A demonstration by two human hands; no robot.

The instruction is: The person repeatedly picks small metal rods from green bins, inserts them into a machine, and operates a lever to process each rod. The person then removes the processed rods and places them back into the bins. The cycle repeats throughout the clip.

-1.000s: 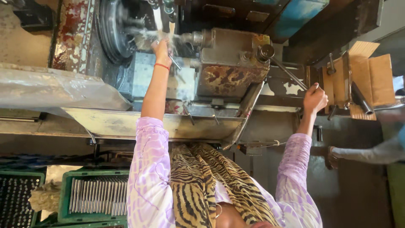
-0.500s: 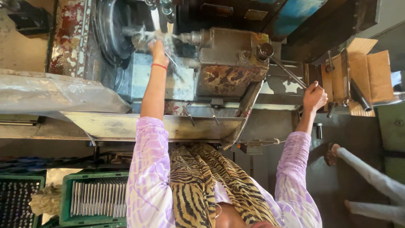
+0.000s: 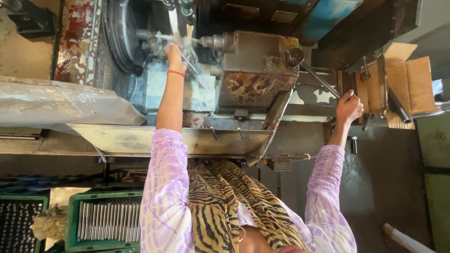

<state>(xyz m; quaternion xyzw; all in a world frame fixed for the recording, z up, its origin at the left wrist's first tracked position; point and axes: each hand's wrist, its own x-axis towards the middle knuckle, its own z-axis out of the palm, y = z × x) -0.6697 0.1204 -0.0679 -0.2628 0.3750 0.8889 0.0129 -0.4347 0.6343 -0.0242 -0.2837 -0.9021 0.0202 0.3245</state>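
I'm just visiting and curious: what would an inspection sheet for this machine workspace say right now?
Surface: worn metal tray under the machine, stained.
Job's things: thin metal rod at the chuck, under running coolant; long lever.
Clutter: green crate of metal rods, cardboard box, plastic sheet.
Hands: left hand at the rod; right hand gripping the lever.
Cables: nothing seen.
Surroundings: another person's foot at lower right.

Lilac-and-white patterned sleeves (image 3: 161,197); tiger-striped tan-and-black scarf (image 3: 220,206); green crate (image 3: 105,220); red wristband (image 3: 176,73); blue machine panel (image 3: 328,14).
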